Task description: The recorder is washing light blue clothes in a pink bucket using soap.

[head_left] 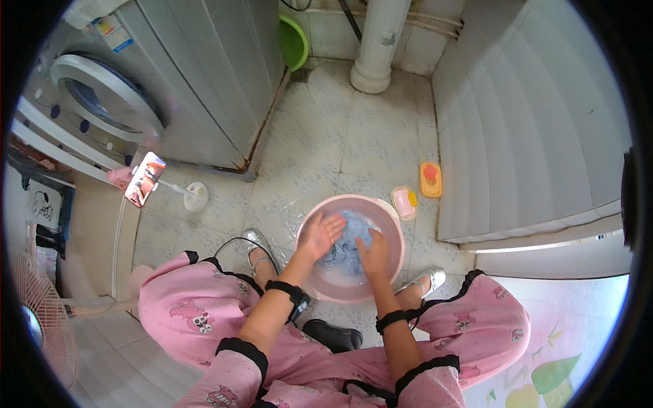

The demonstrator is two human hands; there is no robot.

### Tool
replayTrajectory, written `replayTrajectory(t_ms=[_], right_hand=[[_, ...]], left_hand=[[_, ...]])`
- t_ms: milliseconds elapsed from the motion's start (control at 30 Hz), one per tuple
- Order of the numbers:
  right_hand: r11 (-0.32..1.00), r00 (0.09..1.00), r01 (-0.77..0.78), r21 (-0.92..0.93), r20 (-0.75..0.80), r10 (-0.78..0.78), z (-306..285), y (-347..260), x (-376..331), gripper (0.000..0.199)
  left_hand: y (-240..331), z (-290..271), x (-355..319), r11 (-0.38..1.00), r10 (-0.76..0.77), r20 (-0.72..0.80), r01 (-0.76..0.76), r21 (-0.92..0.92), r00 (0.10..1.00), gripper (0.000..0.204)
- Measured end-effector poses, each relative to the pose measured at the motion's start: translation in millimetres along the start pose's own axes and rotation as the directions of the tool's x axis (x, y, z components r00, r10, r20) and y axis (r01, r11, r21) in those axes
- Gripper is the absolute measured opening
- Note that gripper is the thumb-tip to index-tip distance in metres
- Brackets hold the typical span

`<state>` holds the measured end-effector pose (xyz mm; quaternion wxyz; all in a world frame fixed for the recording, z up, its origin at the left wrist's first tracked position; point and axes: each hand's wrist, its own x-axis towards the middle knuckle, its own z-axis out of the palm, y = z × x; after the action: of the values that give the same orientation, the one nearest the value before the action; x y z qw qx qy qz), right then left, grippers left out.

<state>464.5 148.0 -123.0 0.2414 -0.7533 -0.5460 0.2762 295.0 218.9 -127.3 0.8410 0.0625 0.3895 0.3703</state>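
A pink plastic basin point(314, 288) stands on the floor between my feet, with cloudy water inside. In it lies a wet, crumpled light-blue cloth point(348, 246); its full shape cannot be made out. Over the cloth's left side, my left hand point(322, 235) is open, palm turned up and fingers stretched out. At the cloth's right edge, my right hand point(374, 256) has its fingers and thumb bent around a fold of it. Both wrists carry black bands.
To the basin's right are a soap dish with pink soap point(404, 202) and an orange dish point(430, 180). A phone on a stand point(145, 179) is at the left, before a washing machine point(102, 98). A fan point(42, 319) is at lower left; a white pipe point(381, 41) rises behind.
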Motion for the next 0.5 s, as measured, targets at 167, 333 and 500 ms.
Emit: replayTrajectory(t_ms=[167, 333, 500], right_hand=[[0.97, 0.982, 0.186, 0.159, -0.07, -0.177, 70, -56, -3, 0.044], [0.968, 0.969, 0.244, -0.058, -0.016, -0.245, 4, 23, 27, 0.036], [0.984, 0.991, 0.126, -0.127, 0.072, -0.117, -17, 22, 26, 0.029]], left_hand=[[-54, 3, -4, 0.977, 0.212, 0.115, -0.214, 0.003, 0.97, 0.068], [-32, 81, -25, 0.944, -0.32, 0.295, 0.329, 0.018, 0.901, 0.071], [54, 115, -31, -0.403, -0.477, -0.199, -0.011, 0.915, 0.856, 0.048]])
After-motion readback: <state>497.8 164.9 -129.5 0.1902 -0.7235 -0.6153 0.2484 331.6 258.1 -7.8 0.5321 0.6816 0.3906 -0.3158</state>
